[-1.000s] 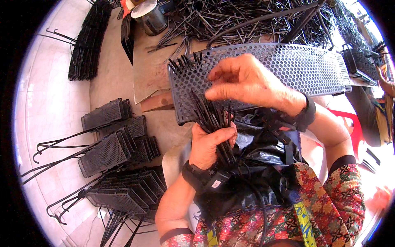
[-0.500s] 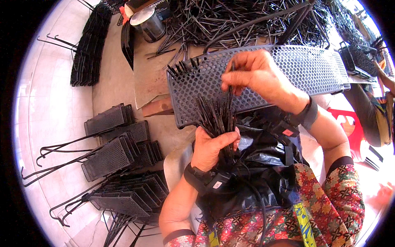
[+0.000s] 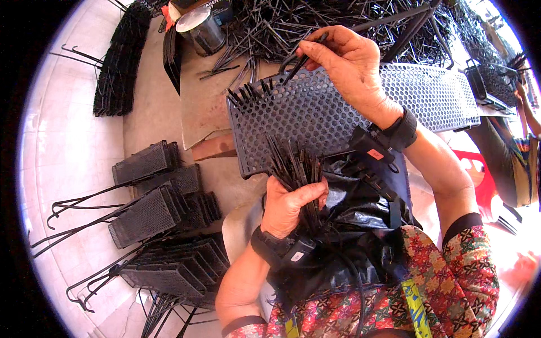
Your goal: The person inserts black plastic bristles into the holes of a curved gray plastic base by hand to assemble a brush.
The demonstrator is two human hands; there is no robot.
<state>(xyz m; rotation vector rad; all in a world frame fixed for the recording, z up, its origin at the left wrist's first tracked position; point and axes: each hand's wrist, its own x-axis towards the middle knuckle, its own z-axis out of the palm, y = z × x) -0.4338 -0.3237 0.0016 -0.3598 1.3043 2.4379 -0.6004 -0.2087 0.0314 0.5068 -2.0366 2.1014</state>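
Note:
My left hand (image 3: 287,205) is closed around a bundle of thin black sticks (image 3: 292,163), held in front of the near edge of a dark perforated panel (image 3: 304,121). Between the fingertips of my right hand (image 3: 355,73) is a single black stick (image 3: 295,70), its lower end slanting down to the panel's far edge. Whether that end sits in a hole I cannot tell. Just left of it, a row of short black sticks (image 3: 248,93) stands upright in the holes at the panel's far left.
A large heap of loose black sticks (image 3: 259,28) lies beyond the panel. Near it stand a metal can (image 3: 201,34) and dark bars forming a frame (image 3: 406,34). At left are stacks of perforated black trays with long hooked handles (image 3: 149,217). Another person (image 3: 507,158) sits at the right.
My right hand has moved up and left, from just above the bundle to the panel's far edge, carrying a stick. My left hand has stayed nearly in place with the bundle.

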